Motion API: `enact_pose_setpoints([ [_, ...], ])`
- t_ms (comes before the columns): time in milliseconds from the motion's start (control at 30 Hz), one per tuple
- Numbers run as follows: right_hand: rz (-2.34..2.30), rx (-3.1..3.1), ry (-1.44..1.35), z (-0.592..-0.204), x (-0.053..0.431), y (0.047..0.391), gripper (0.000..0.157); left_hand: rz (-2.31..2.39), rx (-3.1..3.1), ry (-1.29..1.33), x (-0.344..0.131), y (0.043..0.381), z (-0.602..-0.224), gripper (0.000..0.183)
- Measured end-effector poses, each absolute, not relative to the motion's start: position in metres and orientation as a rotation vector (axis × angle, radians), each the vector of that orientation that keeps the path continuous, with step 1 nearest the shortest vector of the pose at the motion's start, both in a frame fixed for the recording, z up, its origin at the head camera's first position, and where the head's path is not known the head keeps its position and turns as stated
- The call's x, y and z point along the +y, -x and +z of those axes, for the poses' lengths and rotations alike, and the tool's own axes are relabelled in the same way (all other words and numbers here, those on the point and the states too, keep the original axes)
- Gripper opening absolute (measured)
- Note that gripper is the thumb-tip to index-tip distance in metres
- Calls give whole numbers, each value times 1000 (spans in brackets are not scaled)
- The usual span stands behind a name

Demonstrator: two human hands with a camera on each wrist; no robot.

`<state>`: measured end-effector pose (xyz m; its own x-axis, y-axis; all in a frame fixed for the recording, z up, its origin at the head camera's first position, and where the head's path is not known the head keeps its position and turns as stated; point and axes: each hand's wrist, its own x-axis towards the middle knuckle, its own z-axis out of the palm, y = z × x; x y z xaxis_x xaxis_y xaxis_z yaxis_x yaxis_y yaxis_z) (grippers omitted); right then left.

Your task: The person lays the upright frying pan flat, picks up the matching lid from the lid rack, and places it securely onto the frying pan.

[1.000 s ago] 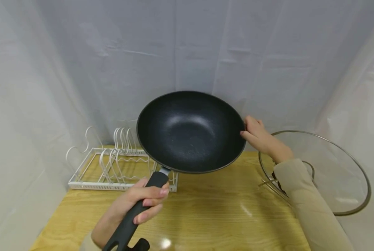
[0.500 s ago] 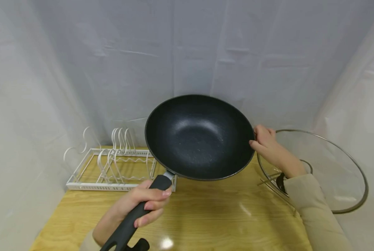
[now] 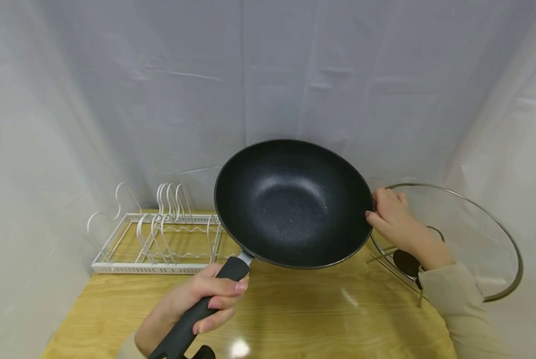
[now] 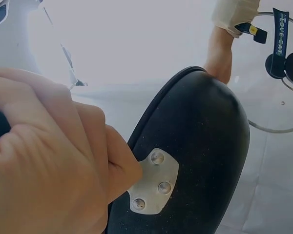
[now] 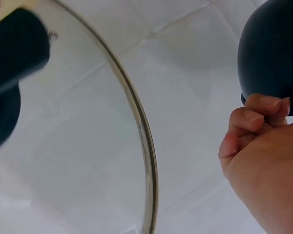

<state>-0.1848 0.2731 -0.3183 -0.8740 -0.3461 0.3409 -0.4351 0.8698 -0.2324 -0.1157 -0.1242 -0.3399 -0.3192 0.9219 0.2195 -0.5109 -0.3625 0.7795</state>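
On your far left, a low white metal rack (image 3: 155, 269) with curved wire dividers is standing on the yellow wood-grain counter (image 3: 295, 324), in front of a pale grey, creased sheet (image 3: 272, 70) that is hanging along the back. Just right of the rack and nearer to you, your left hand (image 3: 200, 301) is gripping the long dark grey handle (image 3: 180, 329) of a deep, round black pan (image 3: 295, 209); its fingers are curling closely around the grip, below the short silvery neck. In the left wrist view, a metal bracket (image 4: 156, 187) with three rivets is joining the handle to the pan's smooth black outer side.

In the middle, you are holding the pan up over the counter, tilted so that its dark, shiny inside is facing you, and its lower left edge is covering the rack's right end from your head view. At the pan's right edge, your right hand (image 3: 396, 222) is pinching the rim, its fingers bending in against the outside.

Farther right, beyond your beige right sleeve (image 3: 458, 306), a large round clear lid (image 3: 470, 239) with a metal rim is leaning steeply, its dark round knob (image 3: 404, 263) showing near your wrist, while thin metal rods (image 3: 382, 269) are sitting at its lower left.
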Motion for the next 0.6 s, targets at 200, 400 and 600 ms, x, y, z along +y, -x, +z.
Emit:
enact_pose_setpoints([
  [200, 326, -2772, -594, -317, 278, 175, 13, 1846, 793, -797, -123, 111, -341, 23],
  [400, 262, -2800, -556, -320, 283, 166, 16, 1837, 808, -802, -121, 110, -345, 21],
  [600, 282, -2810, -519, -325, 286, 152, 17, 1818, 804, -788, -120, 108, -349, 19],
])
